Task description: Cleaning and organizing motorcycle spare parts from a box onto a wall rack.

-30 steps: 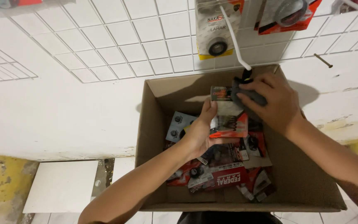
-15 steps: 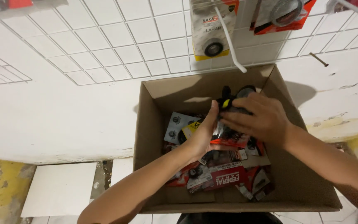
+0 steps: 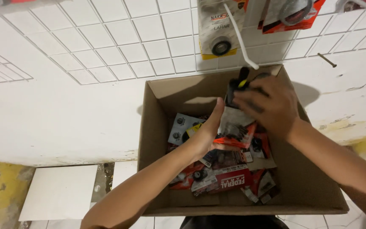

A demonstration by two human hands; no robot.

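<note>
Hands meet over an open cardboard box (image 3: pixel 157 148) that stands against a white wall. The right hand (image 3: pixel 265 108) is closed around a small black part with a yellow mark (image 3: pixel 239 85), held above the far end of the box, just under the wire grid. The left hand (image 3: pixel 208 129) reaches in with the fingers straight and pressed against a clear blister pack on an orange-red card (image 3: pixel 236 131); whether it pinches the pack or only steadies it I cannot tell.

Doing this step well, as I judge it, means keeping the left hand flat on the pack so the loose pile below does not slide, and lifting the black part straight up with a firm pinch, since the box walls are close and the white hook (image 3: pixel 240 38) hangs right above the knuckles.

Inside the box lies a heap of flat carded packs (image 3: pixel 221 178): mostly red and orange cards with clear bubbles over small dark round parts, one red card with white lettering near the front, and a pale grey card (image 3: pixel 181 127) at the far left of the heap.

On the white wire grid (image 3: pixel 106 42) above, a tall pale pack with a yellow foot and a dark ring in a clear bubble (image 3: pixel 219 29) hangs just left of the hook. To its right hangs an orange pack (image 3: pixel 293 15) holding a grey loop, cut off by the top edge.
</note>
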